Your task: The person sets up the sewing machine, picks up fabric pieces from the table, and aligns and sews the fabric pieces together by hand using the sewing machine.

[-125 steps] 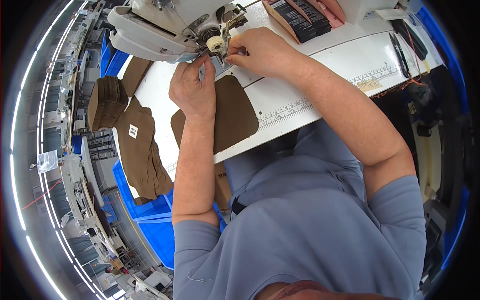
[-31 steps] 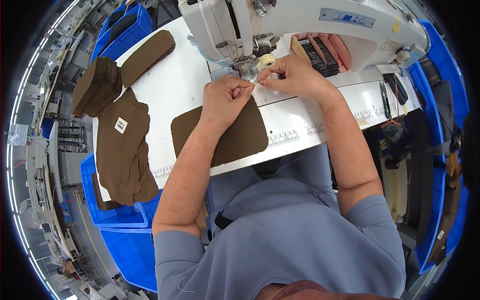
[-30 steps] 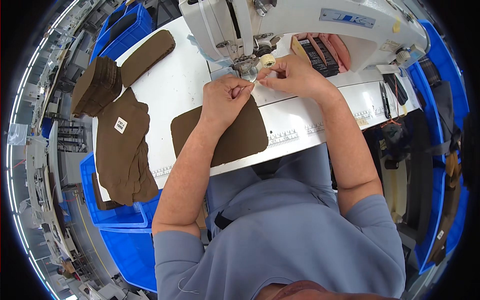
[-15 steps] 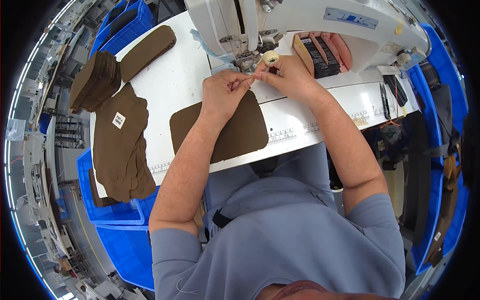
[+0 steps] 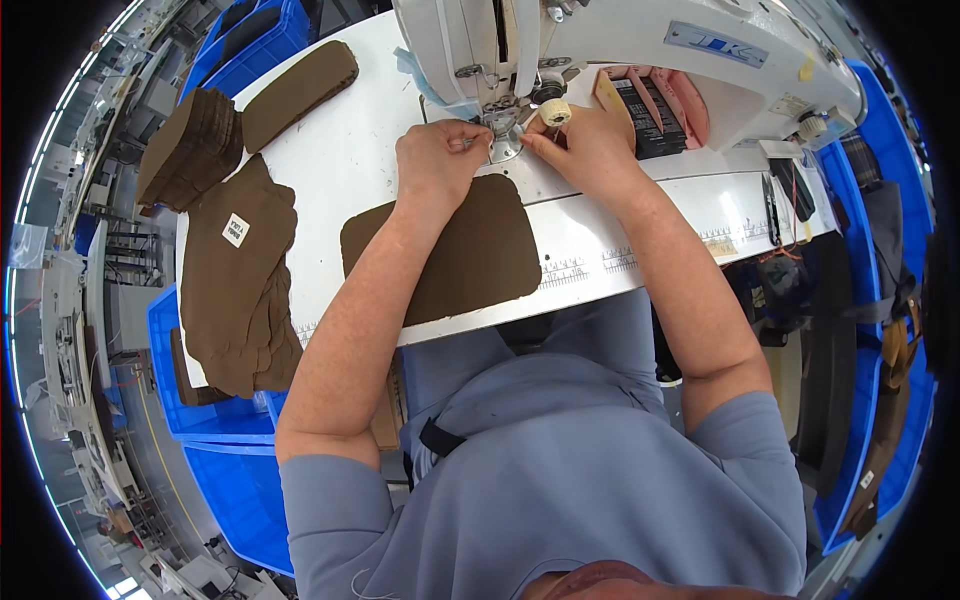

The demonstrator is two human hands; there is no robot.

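At the white sewing machine (image 5: pixel 610 30), both my hands are at the presser foot (image 5: pixel 504 122). My left hand (image 5: pixel 432 168) is just left of the foot, thumb and fingertips pinched together. To the right of it, my right hand (image 5: pixel 592 150) has its thumb and forefinger drawn together beside a small cream round knob or spool (image 5: pixel 555 112). Whatever either pinch holds is too small to make out. A brown fabric panel (image 5: pixel 480 250) with rounded corners lies flat on the table, partly beneath my left wrist and forearm.
Stacked brown pieces (image 5: pixel 185 150), a long brown piece (image 5: pixel 300 95) and layered brown panels (image 5: pixel 235 280) lie at the left. A pink holder (image 5: pixel 685 105) stands under the machine arm. Small snips (image 5: pixel 771 208) lie at the right. Blue bins (image 5: pixel 225 490) flank the table.
My hands have parted: their fingertips met in front of the needle area, and now the left is left of the foot and the right stays on its right side. The brown panel lies as before.
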